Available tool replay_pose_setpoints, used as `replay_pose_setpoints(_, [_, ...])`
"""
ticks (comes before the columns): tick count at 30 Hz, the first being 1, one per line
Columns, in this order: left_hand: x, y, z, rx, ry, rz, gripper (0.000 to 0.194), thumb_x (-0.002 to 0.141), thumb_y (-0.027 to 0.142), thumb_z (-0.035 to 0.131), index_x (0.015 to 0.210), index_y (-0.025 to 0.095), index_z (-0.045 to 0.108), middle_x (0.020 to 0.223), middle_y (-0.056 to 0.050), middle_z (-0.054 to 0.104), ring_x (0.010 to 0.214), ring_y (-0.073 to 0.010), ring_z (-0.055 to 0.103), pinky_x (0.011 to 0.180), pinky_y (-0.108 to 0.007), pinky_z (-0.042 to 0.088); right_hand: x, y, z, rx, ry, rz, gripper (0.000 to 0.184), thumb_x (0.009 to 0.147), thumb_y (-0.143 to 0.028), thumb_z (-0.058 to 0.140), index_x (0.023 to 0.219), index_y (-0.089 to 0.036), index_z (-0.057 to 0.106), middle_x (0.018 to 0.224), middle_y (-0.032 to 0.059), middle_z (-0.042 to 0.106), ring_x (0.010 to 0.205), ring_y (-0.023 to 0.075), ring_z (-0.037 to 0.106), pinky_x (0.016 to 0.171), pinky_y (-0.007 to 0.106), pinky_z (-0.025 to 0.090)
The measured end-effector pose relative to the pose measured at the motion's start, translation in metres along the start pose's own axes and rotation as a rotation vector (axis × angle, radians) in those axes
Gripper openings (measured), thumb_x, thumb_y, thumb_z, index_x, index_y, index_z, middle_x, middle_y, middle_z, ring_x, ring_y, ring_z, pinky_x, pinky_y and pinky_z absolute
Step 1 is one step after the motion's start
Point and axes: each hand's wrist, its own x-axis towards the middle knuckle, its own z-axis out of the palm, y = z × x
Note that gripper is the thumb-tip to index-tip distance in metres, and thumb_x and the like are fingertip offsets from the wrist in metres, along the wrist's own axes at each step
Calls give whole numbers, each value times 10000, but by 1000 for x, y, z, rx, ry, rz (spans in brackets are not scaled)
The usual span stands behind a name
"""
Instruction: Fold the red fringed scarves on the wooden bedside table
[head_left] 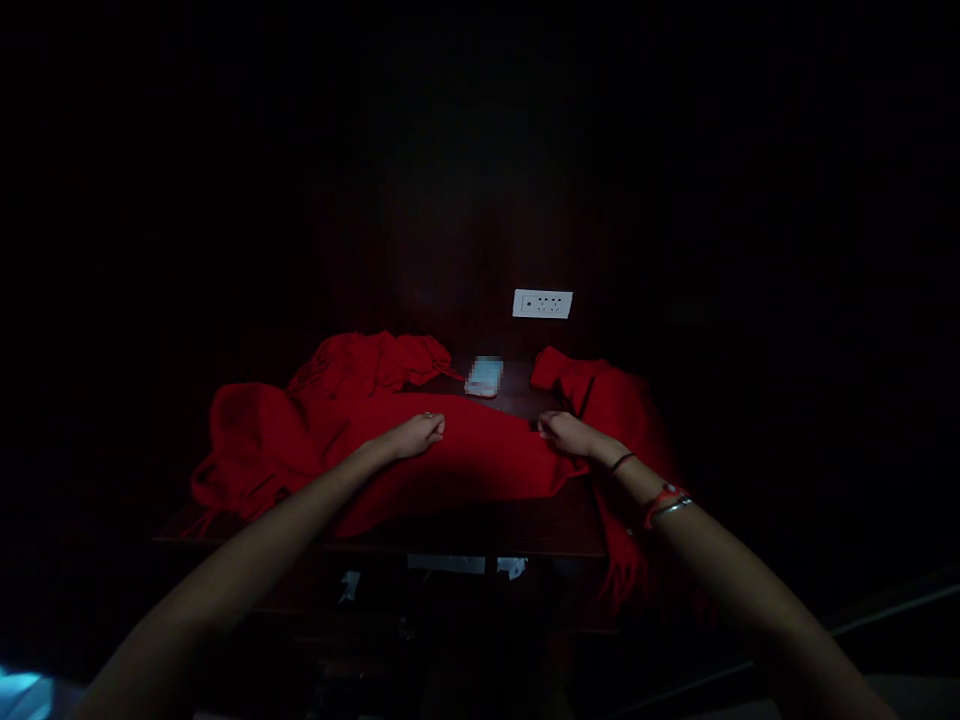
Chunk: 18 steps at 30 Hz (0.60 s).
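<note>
A red scarf (472, 455) lies spread across a dark table, its left part bunched in folds. My left hand (420, 435) is closed in a fist on the middle of the cloth, fingers curled against it. At the scarf's right end, my right hand (566, 433) pinches its far edge. More red cloth with a fringe (622, 560) hangs over the table's right side, and another crumpled red heap (367, 362) sits at the back left. Whether these are all one piece I cannot tell.
A small pale, blurred-out object (484, 375) lies behind the scarf. The dark table (525, 530) has its front edge towards me, with white items (446, 564) beneath it. A white socket panel (542, 304) is on the back wall. The surroundings are very dark.
</note>
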Motion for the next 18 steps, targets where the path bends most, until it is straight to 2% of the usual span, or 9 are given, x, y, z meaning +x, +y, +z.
replay_pose_setpoints(4, [-2, 4, -37, -230, 66, -51, 131, 727, 278, 445, 807, 174, 446, 700, -8, 497, 645, -132, 473, 602, -239, 387, -3, 12, -48, 202, 295, 3, 163, 806, -202, 371, 856, -122, 504, 775, 67, 579, 654, 115, 515, 613, 204, 369])
replay_pose_setpoints(7, [-2, 9, -77, -280, -31, -6, 203, 668, 323, 500, 809, 176, 495, 714, 3, 519, 678, -132, 489, 611, -226, 384, -5, 16, -91, 298, 366, -68, 206, 776, -261, 423, 907, -125, 505, 766, 45, 572, 658, 114, 505, 615, 210, 373])
replay_pose_setpoints(9, [-3, 11, -105, -177, -71, -14, 190, 652, 358, 499, 693, 173, 510, 658, 10, 518, 648, -135, 485, 601, -229, 372, -6, 15, -119, 357, 296, -117, 285, 750, -293, 456, 971, -121, 508, 778, 39, 578, 663, 114, 506, 617, 212, 380])
replay_pose_setpoints(10, [-5, 12, -118, -132, -48, -36, 207, 654, 377, 487, 653, 171, 502, 639, 11, 513, 632, -134, 479, 593, -231, 368, -6, 13, -131, 374, 219, -135, 311, 736, -298, 471, 986, -119, 517, 787, 38, 584, 664, 114, 508, 614, 212, 382])
replay_pose_setpoints(13, [-13, 15, -153, -143, 135, -105, 250, 679, 412, 441, 679, 166, 484, 667, 9, 511, 636, -124, 473, 596, -227, 374, -6, 5, -156, 338, -68, -161, 282, 687, -284, 517, 903, -118, 590, 779, 27, 605, 654, 114, 515, 591, 204, 383])
replay_pose_setpoints(15, [-21, 17, -174, -210, 240, -136, 255, 677, 413, 451, 726, 164, 480, 697, 11, 511, 657, -118, 476, 608, -222, 384, -5, -1, -163, 253, -184, -153, 230, 652, -267, 548, 808, -118, 626, 727, 14, 613, 623, 113, 513, 565, 200, 378])
replay_pose_setpoints(18, [-33, 17, -200, -224, 336, -203, 265, 662, 409, 499, 746, 158, 495, 705, 13, 514, 674, -119, 479, 628, -224, 391, -3, -9, -157, 148, -169, -118, 198, 618, -242, 577, 766, -130, 644, 685, -3, 618, 598, 108, 508, 539, 192, 365])
